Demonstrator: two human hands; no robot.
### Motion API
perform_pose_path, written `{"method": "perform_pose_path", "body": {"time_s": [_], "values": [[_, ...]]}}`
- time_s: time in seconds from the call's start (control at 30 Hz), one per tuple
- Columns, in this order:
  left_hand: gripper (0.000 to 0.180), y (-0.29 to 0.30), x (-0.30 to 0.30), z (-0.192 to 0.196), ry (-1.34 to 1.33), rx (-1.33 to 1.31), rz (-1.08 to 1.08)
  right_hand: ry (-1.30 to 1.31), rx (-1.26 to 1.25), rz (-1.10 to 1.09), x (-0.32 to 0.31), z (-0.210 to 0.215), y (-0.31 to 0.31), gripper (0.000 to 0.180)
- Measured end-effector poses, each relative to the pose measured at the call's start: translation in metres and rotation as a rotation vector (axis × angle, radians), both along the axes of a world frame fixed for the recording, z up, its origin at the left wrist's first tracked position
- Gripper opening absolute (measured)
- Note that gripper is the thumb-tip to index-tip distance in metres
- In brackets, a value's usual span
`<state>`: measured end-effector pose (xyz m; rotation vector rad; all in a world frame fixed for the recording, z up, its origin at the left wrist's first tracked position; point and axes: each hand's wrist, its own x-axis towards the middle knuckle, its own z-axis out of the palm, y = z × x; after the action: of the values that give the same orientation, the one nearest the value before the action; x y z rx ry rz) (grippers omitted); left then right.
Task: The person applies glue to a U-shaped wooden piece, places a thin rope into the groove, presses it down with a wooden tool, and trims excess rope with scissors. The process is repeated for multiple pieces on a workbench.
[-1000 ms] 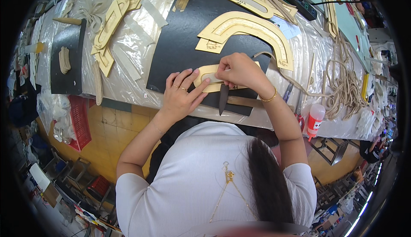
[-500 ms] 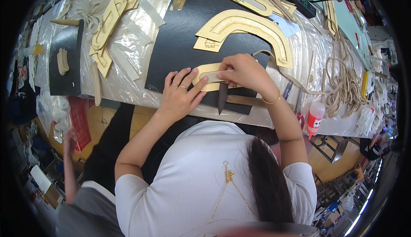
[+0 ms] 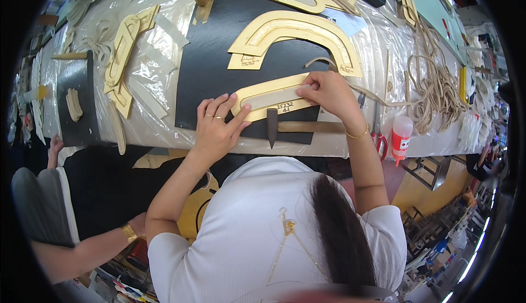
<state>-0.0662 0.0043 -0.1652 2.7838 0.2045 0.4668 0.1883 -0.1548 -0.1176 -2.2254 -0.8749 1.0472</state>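
Centre of frame: a curved yellow card template (image 3: 272,97) lies on a black leather sheet (image 3: 204,73) on the plastic-covered tabletop (image 3: 164,133). The left hand (image 3: 216,129), fingers spread, presses flat on the template's left end. The right hand (image 3: 327,90) pinches its right end with closed fingertips. A dark-headed wooden hammer (image 3: 298,126) lies just below. Larger arched yellow templates (image 3: 296,34) rest above.

Plastic-covered workbench (image 3: 438,138), wooden floor (image 3: 422,190)
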Motion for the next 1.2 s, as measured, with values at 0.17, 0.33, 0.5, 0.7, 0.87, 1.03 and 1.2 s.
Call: {"method": "perform_pose_path", "body": {"time_s": [0.17,0.33,0.5,0.7,0.87,1.03,1.2], "values": [[0.042,0.0,0.0,0.001,0.002,0.012,-0.005,-0.148,0.03,0.068,-0.001,0.001,0.002,0.021],[0.042,-0.001,0.0,0.002,0.019,0.003,-0.006,-0.107,-0.009,0.02,-0.002,0.002,0.002,0.025],[0.041,-0.002,0.001,0.005,0.032,0.0,0.009,-0.248,0.007,0.043,-0.007,0.004,0.004,0.027],[0.046,-0.006,0.0,0.009,0.034,-0.088,0.013,-0.407,0.077,-0.141,-0.008,0.01,-0.026,0.032],[0.049,-0.015,0.006,0.007,-0.048,-0.242,-0.154,-0.775,0.451,0.268,-0.028,-0.001,-0.054,0.037],[0.044,-0.018,0.014,0.011,0.143,-0.177,-0.2,-0.818,0.331,0.362,-0.036,-0.013,-0.062,0.046],[0.045,-0.01,0.014,0.014,0.178,-0.157,-0.243,-0.717,0.393,0.152,-0.002,-0.017,-0.048,0.046]]}}
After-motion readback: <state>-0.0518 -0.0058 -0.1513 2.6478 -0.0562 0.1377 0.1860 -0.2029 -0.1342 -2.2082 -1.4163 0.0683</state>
